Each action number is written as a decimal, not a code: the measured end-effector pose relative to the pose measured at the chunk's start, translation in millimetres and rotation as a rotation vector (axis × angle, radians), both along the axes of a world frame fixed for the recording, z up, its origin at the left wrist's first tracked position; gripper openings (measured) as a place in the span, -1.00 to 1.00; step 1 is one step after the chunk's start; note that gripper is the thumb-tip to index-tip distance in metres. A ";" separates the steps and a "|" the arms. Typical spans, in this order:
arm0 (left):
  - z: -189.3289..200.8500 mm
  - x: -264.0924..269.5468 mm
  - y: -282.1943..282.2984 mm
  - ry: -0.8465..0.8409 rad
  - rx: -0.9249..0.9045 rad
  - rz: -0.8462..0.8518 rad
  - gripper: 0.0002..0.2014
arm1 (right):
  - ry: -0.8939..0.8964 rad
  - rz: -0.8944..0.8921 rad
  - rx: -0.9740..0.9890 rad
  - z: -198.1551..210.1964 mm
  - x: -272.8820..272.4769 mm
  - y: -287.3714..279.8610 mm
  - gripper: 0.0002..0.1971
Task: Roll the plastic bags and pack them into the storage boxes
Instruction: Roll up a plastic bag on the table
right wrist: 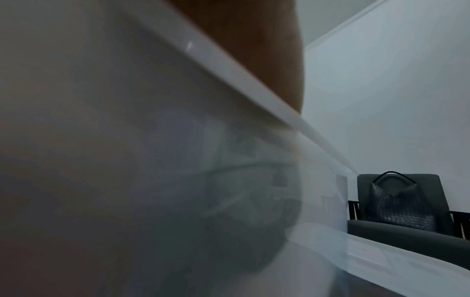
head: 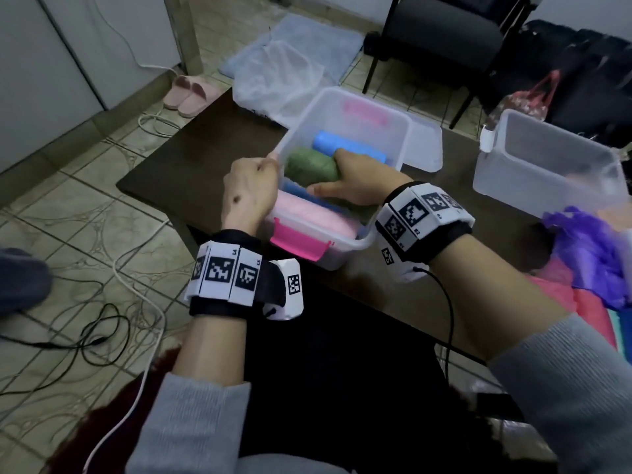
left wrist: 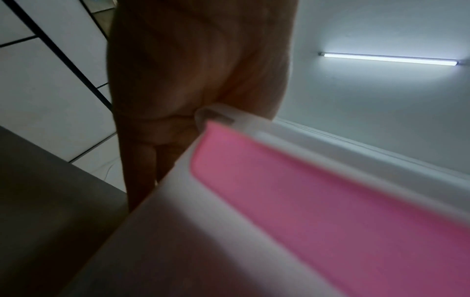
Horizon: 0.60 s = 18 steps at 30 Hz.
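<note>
A clear storage box [head: 393, 121] with pink latches [head: 297, 241] stands mid-table. Inside lie a blue roll [head: 345, 142], a green roll [head: 307, 165], another blue roll [head: 297, 191] and a pink roll [head: 307, 213]. My left hand [head: 253, 186] grips the box's left rim, fingers curled over the edge; the left wrist view shows that hand [left wrist: 178, 80] on the rim [left wrist: 254, 128] beside a pink latch [left wrist: 305, 201]. My right hand [head: 355, 179] reaches into the box and holds the green roll's right end. In the right wrist view, the blurred box wall [right wrist: 152, 160] hides the fingers.
A second clear box [head: 506, 186] stands empty at the right, a lid [head: 424, 142] behind the first. Loose purple [head: 588, 248] and pink [head: 588, 309] bags lie at the right edge, clear bags [head: 273, 73] at the far end. A chair [head: 444, 32], slippers [head: 188, 92] and cables [head: 102, 323] are on the floor.
</note>
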<state>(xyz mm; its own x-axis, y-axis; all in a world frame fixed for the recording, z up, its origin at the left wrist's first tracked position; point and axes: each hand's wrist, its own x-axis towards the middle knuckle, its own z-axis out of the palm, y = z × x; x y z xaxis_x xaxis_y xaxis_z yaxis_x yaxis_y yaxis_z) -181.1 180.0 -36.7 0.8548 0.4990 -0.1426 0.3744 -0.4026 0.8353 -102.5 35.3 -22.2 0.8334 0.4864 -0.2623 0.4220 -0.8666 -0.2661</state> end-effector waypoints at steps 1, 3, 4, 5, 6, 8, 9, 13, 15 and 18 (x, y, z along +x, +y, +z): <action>0.3 -0.5 -1.2 -0.001 0.023 0.002 -0.52 | 0.019 0.009 -0.039 -0.6 -0.4 1.2 -0.38; 0.2 -1.6 -2.6 -0.001 0.043 0.013 -0.50 | 0.078 0.030 -0.075 -0.6 -0.7 6.2 -0.35; -0.2 -1.5 -2.7 -0.001 0.040 0.016 -0.50 | 0.125 0.053 -0.061 1.0 -2.6 8.3 -0.33; -0.7 -1.4 -2.5 -0.002 0.035 0.018 -0.51 | 0.187 0.060 -0.029 1.4 -5.0 10.8 -0.30; -0.9 -1.3 -2.5 -0.003 0.033 0.017 -0.52 | 0.247 0.068 0.035 1.8 -7.2 12.4 -0.29; -1.0 -1.4 -2.5 -0.017 0.036 0.013 -0.52 | 0.299 0.067 0.052 1.2 -6.6 13.9 -0.37; -1.0 -1.4 -2.7 -0.024 0.038 0.015 -0.52 | 0.296 0.042 -0.016 0.6 -4.6 14.9 -0.40; -0.6 -2.1 -4.7 -0.032 0.044 0.032 -0.51 | 0.340 -0.008 -0.064 -3.3 -1.0 19.8 -0.43; -0.6 -2.2 -5.5 -0.034 0.043 0.039 -0.50 | 0.358 -0.006 -0.056 -5.1 -1.3 21.0 -0.40; -0.5 -2.3 -5.2 -0.039 0.045 0.040 -0.50 | 0.301 -0.066 -0.194 -13.9 1.9 23.5 -0.37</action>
<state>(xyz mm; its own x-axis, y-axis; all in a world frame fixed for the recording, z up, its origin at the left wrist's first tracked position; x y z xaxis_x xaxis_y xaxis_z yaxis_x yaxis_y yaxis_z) -183.4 174.8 -37.2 0.8383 0.5383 -0.0865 0.3588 -0.4253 0.8309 -100.6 58.9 -36.1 0.7327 0.3511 -0.5830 0.2908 -0.9360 -0.1983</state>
